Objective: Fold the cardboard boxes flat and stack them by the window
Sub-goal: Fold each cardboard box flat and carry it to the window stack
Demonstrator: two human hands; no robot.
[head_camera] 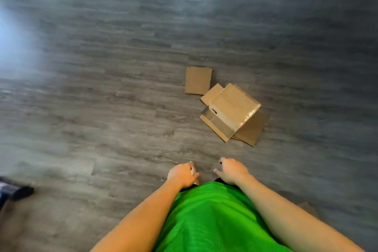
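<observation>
Both empty: left hand point(182, 174) loosely curled, right hand point(232, 171) fingers apart. Box point(233, 111) unflattened on floor point(102, 98), far right, flat piece point(198, 80) beside. Step closer, press opposite corners flat.

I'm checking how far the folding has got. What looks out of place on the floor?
The box on the floor is not yet flat: it lies tilted with flaps splayed. A flat cardboard piece lies loose beside it, not stacked. Both the left hand and right hand are empty.

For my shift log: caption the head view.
Empty hands above unflattened box, flat cardboard piece beside it.
</observation>
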